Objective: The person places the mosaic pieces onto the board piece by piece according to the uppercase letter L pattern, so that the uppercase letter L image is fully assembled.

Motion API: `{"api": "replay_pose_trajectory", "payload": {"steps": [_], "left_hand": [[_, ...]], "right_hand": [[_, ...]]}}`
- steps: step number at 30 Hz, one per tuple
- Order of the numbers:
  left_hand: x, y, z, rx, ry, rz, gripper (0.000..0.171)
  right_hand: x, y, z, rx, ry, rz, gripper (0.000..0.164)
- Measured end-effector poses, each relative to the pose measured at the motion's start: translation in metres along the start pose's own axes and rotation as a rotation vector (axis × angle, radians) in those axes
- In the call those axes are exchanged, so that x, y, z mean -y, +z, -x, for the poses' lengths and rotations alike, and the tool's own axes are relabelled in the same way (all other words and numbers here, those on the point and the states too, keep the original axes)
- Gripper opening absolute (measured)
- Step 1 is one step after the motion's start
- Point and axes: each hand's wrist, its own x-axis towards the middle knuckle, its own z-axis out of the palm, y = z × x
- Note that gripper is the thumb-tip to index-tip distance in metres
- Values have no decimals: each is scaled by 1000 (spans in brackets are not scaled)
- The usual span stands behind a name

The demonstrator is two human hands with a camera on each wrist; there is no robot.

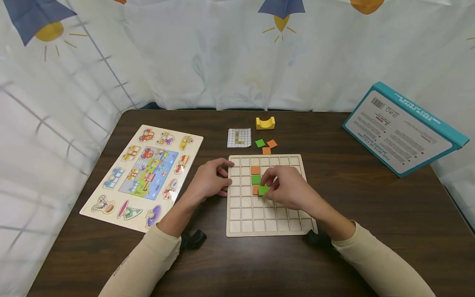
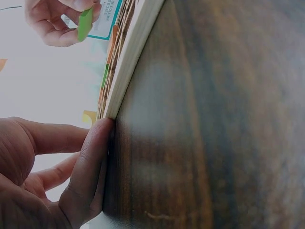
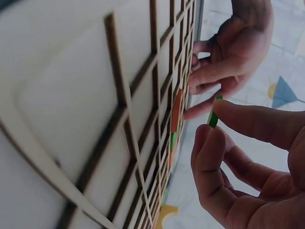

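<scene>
A pale wooden grid board point(image 1: 240, 213) lies on the dark table. Over its middle, my right hand point(image 1: 291, 189) pinches a green square tile point(image 1: 263, 190) between thumb and fingertips; the right wrist view shows this tile point(image 3: 215, 112) raised off the board. One column of the grid holds an orange tile point(image 1: 255, 170), a green tile point(image 1: 256, 179) below it, and another orange tile point(image 1: 255, 189), partly hidden by the pinched one. At the board's left edge, my left hand point(image 1: 210, 180) touches the rim with its fingertips, as the left wrist view also shows.
Beyond the board lie a loose green tile point(image 1: 260, 143), two orange tiles point(image 1: 272, 143), a printed grid card point(image 1: 239, 137) and a yellow curved block point(image 1: 265, 123). A picture puzzle board point(image 1: 111, 206) is at left; a teal box point(image 1: 404, 128) leans at right.
</scene>
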Motion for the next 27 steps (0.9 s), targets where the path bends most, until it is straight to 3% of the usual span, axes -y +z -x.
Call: {"api": "replay_pose_trajectory", "payload": {"steps": [13, 27], "left_hand": [[1, 0, -1, 3, -9, 1, 50], [1, 1, -1, -3, -16, 6, 50]], "right_hand": [[2, 18, -1, 75, 6, 32, 21], [0, 22, -3, 69, -5, 37, 22]]}}
